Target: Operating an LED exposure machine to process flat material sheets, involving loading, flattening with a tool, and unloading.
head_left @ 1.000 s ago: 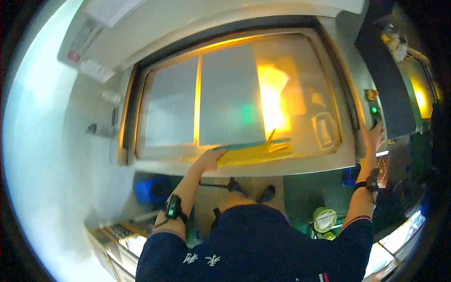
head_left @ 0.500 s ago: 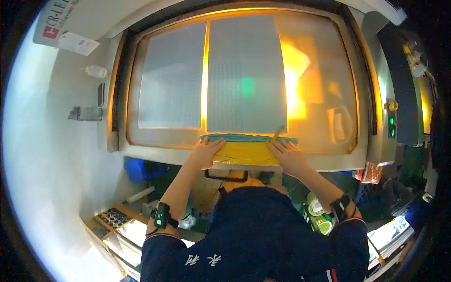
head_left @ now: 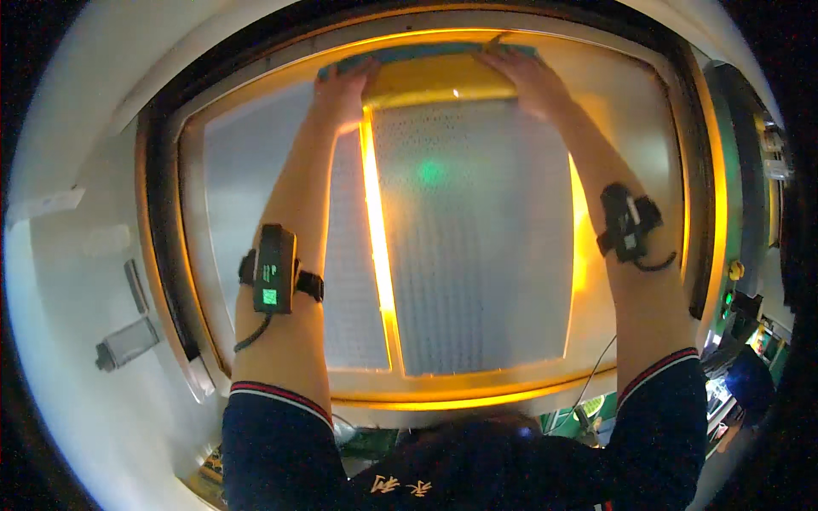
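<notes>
Both arms stretch forward over a large glass-topped, orange-lit table (head_left: 443,398). Near its far edge, my left hand (head_left: 342,94) and my right hand (head_left: 530,81) hold the two ends of a wide yellow scraper-like bar (head_left: 439,81) with a teal strip along its far side. Fingers of each hand curl over the teal strip; the thumbs are hard to make out. A greyish sheet (head_left: 477,247) lies beneath the bar and reaches toward me. Left of it is a second greyish sheet (head_left: 273,187), partly covered by my left arm. Bright orange light shows in the gap between them.
A dark raised frame (head_left: 158,221) borders the table. On the pale ledge at the left are a clear bottle (head_left: 128,343) and a small dark flat object (head_left: 135,286). Green lit buttons (head_left: 727,304) and a yellow knob (head_left: 736,271) sit at the right.
Both hands have moved with the yellow bar from the table's near edge to its far edge. My arms are now extended and my body leans farther over the table.
</notes>
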